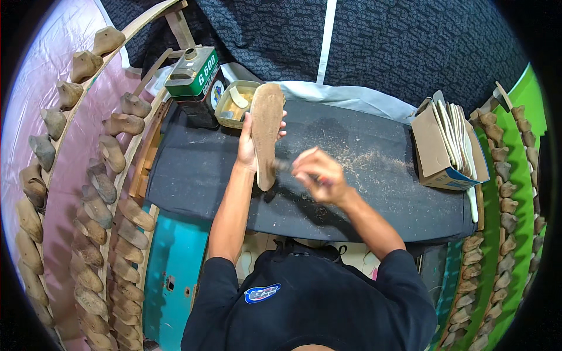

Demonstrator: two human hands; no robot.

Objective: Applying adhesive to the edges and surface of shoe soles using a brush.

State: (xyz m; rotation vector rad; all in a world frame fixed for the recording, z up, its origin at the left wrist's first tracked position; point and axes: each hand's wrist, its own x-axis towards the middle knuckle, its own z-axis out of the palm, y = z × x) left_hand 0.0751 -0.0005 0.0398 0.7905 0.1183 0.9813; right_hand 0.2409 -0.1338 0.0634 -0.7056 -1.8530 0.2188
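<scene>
A brown, rough-faced shoe sole [267, 123] stands nearly upright above the dark table, heel end toward me. My left hand [250, 146] grips it around the middle, thumb on the near side and fingertips showing past its right edge. My right hand [321, 175] is closed around a small tool [284, 166], whose tip is smeared by motion beside the lower right edge of the sole. The tool's kind cannot be made out. Behind the sole sits an open yellowish tub [225, 111] with a pale flat piece in it.
Tan shavings [363, 158] lie scattered over the black-covered table [199, 187]. A green and black metal can [196, 85] stands at the back left. At the right, a cardboard box [430, 143] holds several white strips. Racks of wooden shoe lasts [93, 205] line both sides.
</scene>
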